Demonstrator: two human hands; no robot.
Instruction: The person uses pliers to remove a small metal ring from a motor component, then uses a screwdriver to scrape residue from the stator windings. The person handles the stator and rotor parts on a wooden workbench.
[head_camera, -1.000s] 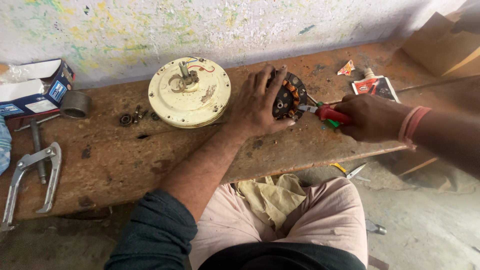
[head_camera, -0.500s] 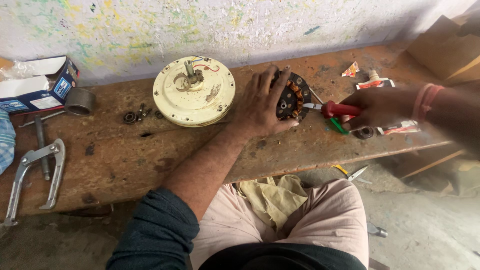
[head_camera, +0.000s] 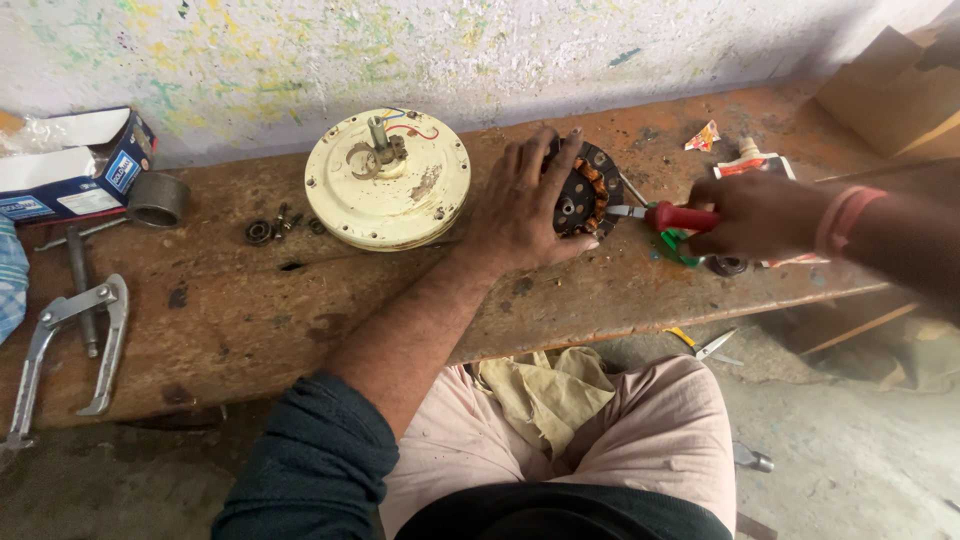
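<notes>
A round motor stator (head_camera: 590, 188) with copper windings lies on the rusty brown workbench (head_camera: 250, 310). My left hand (head_camera: 525, 205) lies spread over its left side and holds it down. My right hand (head_camera: 755, 215) grips red-and-green handled pliers (head_camera: 668, 222), whose metal tip touches the stator's right edge. A cream round fan motor cover (head_camera: 388, 180) with a shaft and coloured wires sits to the left of my left hand.
A bearing puller (head_camera: 60, 345) and a metal rod lie at the bench's left end, near a blue-and-white box (head_camera: 75, 165) and a metal ring (head_camera: 158, 198). Small bearings and nuts (head_camera: 280, 222) lie beside the cover. A cardboard box (head_camera: 890, 90) stands far right. A cloth (head_camera: 545, 395) rests on my lap.
My right hand has shifted slightly and brought the pliers' tip against the stator's right edge. My left hand stays on the stator.
</notes>
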